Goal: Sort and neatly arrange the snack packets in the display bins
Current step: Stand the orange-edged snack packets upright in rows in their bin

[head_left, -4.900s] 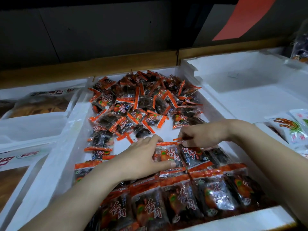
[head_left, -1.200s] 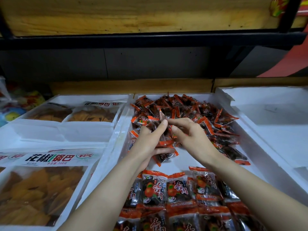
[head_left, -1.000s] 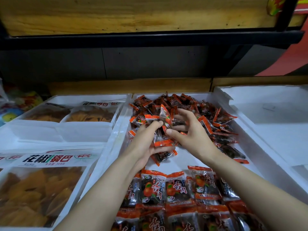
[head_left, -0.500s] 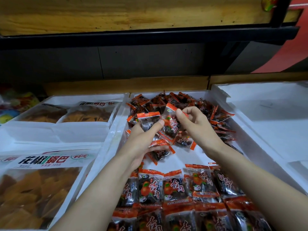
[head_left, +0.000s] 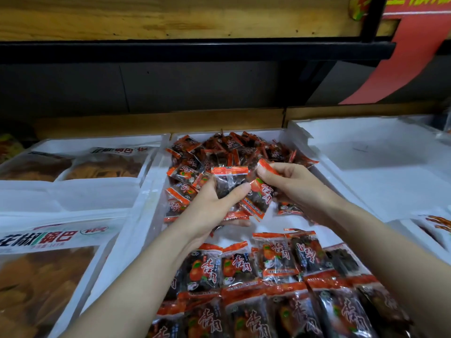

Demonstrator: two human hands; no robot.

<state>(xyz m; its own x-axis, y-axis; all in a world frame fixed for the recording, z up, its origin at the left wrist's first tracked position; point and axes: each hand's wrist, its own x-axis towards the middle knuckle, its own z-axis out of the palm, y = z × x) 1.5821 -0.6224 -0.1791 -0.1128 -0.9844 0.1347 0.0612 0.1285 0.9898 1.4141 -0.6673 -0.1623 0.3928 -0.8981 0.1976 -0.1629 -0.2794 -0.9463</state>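
Change: one packet (head_left: 262, 193) picked out of the heap within the last second, now brought up against the stack (head_left: 228, 181).
Left hand (head_left: 210, 211): fingers curled round a small stack of packets, thumb across the front one.
Right hand (head_left: 292, 186): pinching the single packet by its orange top edge.
Meaning: likely gathering a batch for the next row, with much of the sorting still ahead.
Packets: loose heap (head_left: 231, 150) at the far end of the middle bin (head_left: 144, 198), neat rows (head_left: 268, 276) at the near end.
Surface: white foam bins side by side, large bags of crisps (head_left: 48, 276) in the left one.
Room: wooden shelf (head_left: 170, 18) overhead, dark back panel, red banner (head_left: 402, 64) at upper right.
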